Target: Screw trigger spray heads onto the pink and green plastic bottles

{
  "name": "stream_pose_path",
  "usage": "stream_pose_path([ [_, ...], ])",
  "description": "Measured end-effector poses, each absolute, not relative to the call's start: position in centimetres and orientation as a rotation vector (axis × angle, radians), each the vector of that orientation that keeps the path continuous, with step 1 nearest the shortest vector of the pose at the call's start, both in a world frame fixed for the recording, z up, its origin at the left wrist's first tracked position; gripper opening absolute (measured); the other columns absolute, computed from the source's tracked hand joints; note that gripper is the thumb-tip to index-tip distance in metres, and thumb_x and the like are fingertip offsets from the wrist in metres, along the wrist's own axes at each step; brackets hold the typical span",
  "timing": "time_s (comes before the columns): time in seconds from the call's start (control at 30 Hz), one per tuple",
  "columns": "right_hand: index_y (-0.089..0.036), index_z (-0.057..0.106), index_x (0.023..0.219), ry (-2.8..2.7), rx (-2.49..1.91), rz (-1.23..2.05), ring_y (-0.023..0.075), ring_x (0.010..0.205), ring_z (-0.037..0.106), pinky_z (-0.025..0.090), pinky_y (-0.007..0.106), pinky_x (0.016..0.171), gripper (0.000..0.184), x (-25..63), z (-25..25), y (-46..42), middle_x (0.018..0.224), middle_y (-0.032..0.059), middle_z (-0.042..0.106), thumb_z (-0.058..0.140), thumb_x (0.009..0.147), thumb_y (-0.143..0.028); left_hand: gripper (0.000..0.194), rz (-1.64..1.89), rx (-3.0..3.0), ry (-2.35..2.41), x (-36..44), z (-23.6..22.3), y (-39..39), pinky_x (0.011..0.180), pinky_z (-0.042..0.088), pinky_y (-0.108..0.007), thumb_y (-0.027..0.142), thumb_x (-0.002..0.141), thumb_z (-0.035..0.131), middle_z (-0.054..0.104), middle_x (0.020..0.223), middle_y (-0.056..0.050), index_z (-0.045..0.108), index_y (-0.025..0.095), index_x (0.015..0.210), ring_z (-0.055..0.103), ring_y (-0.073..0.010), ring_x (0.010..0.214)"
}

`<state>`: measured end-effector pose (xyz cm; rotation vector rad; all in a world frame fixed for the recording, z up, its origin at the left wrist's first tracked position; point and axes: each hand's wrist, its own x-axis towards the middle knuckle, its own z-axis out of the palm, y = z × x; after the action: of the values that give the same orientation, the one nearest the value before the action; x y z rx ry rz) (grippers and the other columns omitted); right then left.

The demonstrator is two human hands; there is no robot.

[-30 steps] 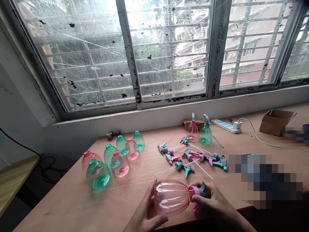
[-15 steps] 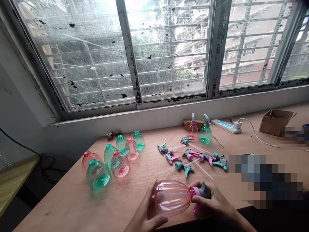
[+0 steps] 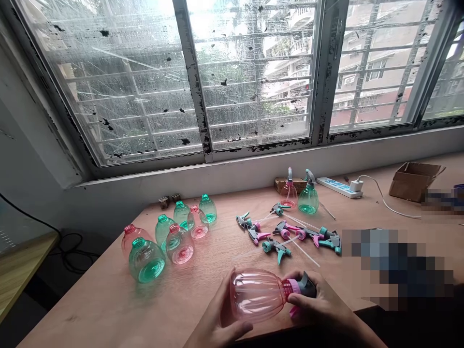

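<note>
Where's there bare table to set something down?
The table is bare at the near left, between the front green bottle, the table's left edge and your left hand. A narrower strip runs back to the wall between the open bottles and the spray heads. Crowded: among the spray heads, where tubes cross.

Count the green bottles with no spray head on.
4, standing in the left-hand cluster: the front green bottle, the second green bottle behind it to the right, the third farther back, the fourth at back right. A pink bottle partly overlaps the second.
</note>
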<state>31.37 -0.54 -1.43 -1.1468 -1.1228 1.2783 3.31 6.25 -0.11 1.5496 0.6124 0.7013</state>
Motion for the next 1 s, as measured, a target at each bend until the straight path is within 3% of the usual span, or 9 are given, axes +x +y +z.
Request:
stream_pose_path([
  [0.17,-0.016,0.066,0.095,-1.142,-1.151,1.261,0.021,0.061,0.074,0.063,0.028,0.055,0.046,31.3,-1.2,-0.6,0.077,0.0015,0.071,0.087,0.068,-0.048,0.096,0.739,1.601,0.575,3.4,-0.7,6.9,0.125,0.021,-0.05,0.032,0.082,0.08,0.03,0.166,-0.005,0.02,0.039,0.156,0.031,-0.0318,0.15],
  [0.33,-0.016,0.066,0.094,-1.155,-1.139,1.257,0.0224,0.06,0.075,0.063,0.029,0.054,0.047,31.3,-1.0,-0.5,0.074,0.0018,0.072,0.086,0.068,-0.05,0.118,0.725,1.548,0.602,3.1,-0.9,6.8,0.121,0.032,-0.047,0.033,0.065,0.093,0.044,0.158,-0.009,0.019,0.035,0.157,0.043,-0.0356,0.142],
  [0.5,-0.016,0.065,0.096,-1.127,-1.141,1.298,0.0221,0.061,0.075,0.063,0.029,0.057,0.048,31.3,-1.2,-0.5,0.076,0.0017,0.072,0.087,0.068,-0.049,0.093,0.706,1.508,0.581,3.1,-0.8,6.7,0.121,0.032,-0.047,0.042,0.08,0.08,0.04,0.16,-0.01,0.027,0.031,0.156,0.041,-0.0352,0.144],
  [0.63,-0.016,0.065,0.095,-1.14,-1.135,1.282,0.0213,0.06,0.074,0.062,0.028,0.055,0.047,31.2,-1.2,-0.5,0.076,0.001,0.071,0.087,0.068,-0.049,0.097,0.71,1.656,0.547,3.1,-1.3,7.5,0.124,0.024,-0.05,0.037,0.081,0.08,0.029,0.166,-0.007,0.019,0.037,0.157,0.031,-0.0344,0.149],
  [0.8,-0.016,0.067,0.094,-1.166,-1.132,1.258,0.0223,0.061,0.075,0.062,0.027,0.054,0.045,31.3,-1.0,-0.5,0.075,0.0017,0.073,0.087,0.069,-0.048,0.105,0.711,1.58,0.541,3.0,-1.1,7.2,0.122,0.029,-0.05,0.042,0.075,0.084,0.039,0.16,-0.009,0.019,0.036,0.157,0.039,-0.0362,0.144],
  [1.0,-0.016,0.067,0.094,-1.13,-1.137,1.276,0.0222,0.061,0.075,0.063,0.029,0.056,0.046,31.3,-1.0,-0.6,0.076,0.0012,0.072,0.088,0.068,-0.048,0.085,0.716,1.514,0.567,3.1,-0.3,6.6,0.122,0.03,-0.046,0.041,0.082,0.078,0.037,0.163,-0.006,0.033,0.034,0.153,0.034,-0.0346,0.148],
])
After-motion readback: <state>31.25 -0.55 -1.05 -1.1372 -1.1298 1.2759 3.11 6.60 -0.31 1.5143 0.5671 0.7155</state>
